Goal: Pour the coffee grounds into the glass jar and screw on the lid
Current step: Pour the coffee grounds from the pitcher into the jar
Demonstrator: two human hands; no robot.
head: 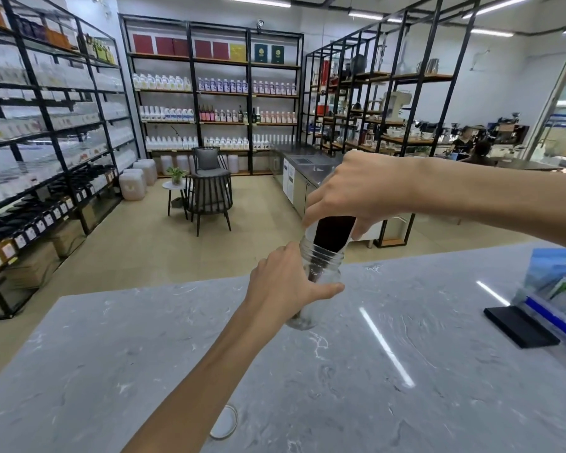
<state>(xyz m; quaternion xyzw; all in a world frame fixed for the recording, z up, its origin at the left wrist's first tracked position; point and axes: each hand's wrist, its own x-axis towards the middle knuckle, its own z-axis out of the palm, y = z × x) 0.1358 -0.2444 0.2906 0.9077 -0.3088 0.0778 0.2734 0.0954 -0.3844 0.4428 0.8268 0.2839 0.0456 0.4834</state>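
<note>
A clear glass jar stands upright on the grey marble counter, near its far edge. My left hand is wrapped around the jar's side. Above it, my right hand grips a clear container of dark coffee grounds, tipped mouth-down into the jar's opening. Dark grounds show inside the jar's neck. A round silvery lid lies flat on the counter near me, partly hidden behind my left forearm.
A black flat stand with blue leaflets sits at the counter's right edge. Beyond the counter are a floor, black shelving racks with bottles, chairs and a small table. People sit far right.
</note>
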